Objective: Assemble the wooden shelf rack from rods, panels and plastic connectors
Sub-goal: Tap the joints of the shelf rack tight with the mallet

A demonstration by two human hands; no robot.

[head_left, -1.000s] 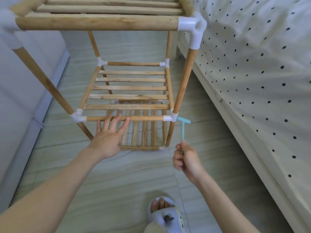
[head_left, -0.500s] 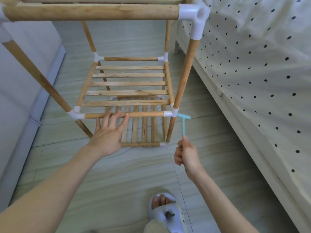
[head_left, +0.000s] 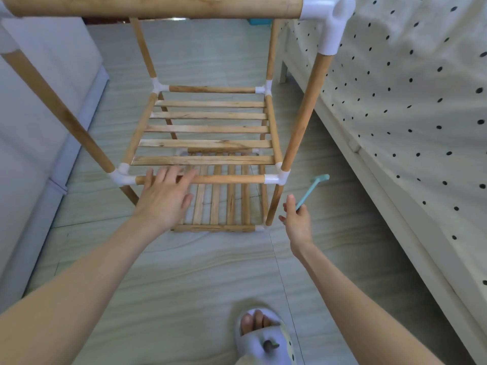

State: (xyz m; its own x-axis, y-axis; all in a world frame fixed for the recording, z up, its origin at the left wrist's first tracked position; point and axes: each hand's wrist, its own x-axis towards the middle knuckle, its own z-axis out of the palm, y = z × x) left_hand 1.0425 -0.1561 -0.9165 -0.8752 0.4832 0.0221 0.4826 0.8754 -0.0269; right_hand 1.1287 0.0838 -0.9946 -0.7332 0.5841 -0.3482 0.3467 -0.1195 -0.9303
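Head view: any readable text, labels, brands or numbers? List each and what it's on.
None readable.
Wooden rack: bare rods and slats, no marks.
White plastic connectors: plain, no lettering visible.
Teal hammer in the right hand: no print visible.
Bed cover: black dots only, a pattern, not text.
Slipper: a small decoration, no words.
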